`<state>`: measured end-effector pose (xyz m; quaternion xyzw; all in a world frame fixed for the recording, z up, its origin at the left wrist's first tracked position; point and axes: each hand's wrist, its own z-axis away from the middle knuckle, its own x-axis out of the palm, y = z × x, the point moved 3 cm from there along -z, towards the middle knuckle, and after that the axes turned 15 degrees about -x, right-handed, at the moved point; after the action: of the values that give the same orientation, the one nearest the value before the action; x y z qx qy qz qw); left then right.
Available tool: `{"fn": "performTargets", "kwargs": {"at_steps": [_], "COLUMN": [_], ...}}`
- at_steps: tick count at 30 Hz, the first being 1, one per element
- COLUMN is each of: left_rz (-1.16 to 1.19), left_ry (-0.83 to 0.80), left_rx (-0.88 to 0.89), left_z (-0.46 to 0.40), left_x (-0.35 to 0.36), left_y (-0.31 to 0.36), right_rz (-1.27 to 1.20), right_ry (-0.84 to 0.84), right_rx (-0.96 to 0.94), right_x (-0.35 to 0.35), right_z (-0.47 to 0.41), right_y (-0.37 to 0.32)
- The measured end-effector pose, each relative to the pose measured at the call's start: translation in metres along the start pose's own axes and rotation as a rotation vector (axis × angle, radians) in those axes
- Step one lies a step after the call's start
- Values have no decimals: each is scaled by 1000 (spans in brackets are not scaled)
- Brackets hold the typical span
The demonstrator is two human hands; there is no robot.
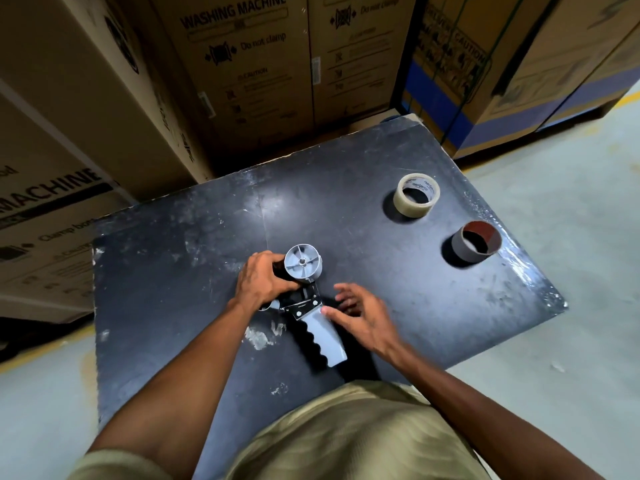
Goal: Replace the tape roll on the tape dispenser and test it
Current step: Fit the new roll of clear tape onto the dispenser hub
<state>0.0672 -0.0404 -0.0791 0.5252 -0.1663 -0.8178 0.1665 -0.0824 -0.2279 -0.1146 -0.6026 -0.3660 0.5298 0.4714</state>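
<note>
1. Tall cardboard boxes (242, 74) printed "WASHING MACHINE" stand behind and to the left, on a pale concrete floor (571, 271).
2. A scuffed black table (346, 188) fills the middle of the view.
3. The tape dispenser (308, 299) lies on the table in front of the person, its grey handle pointing toward the body and its bare grey spool hub (303, 263) at the far end.
4. The left hand (265, 282) is wrapped around the dispenser's head, just beside the hub.
5. The right hand (362, 315) is loosely spread, gripping nothing, its thumb touching the top of the handle.
6. A clear tape roll (415, 195) sits well apart at the table's far right.
7. An empty brown core (476, 245) stands near that roll.
</note>
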Motion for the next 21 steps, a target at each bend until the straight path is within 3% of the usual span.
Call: {"fn": "performTargets", "kwargs": {"at_steps": [6, 12, 16, 21], "left_rz": [27, 92, 358, 864], "left_ry": [1, 3, 86, 281], "left_rx": [-20, -36, -74, -325], "left_z": [-11, -11, -4, 14], "left_x": [-1, -3, -8, -13], "left_y": [5, -3, -20, -43], "right_rz": [21, -610, -539, -485], "right_ry": [-239, -332, -355, -322], "right_rx": [314, 520, 542, 517], "right_x": [19, 42, 46, 45], "right_z": [9, -1, -14, -23], "right_y": [3, -21, -26, -37]}}
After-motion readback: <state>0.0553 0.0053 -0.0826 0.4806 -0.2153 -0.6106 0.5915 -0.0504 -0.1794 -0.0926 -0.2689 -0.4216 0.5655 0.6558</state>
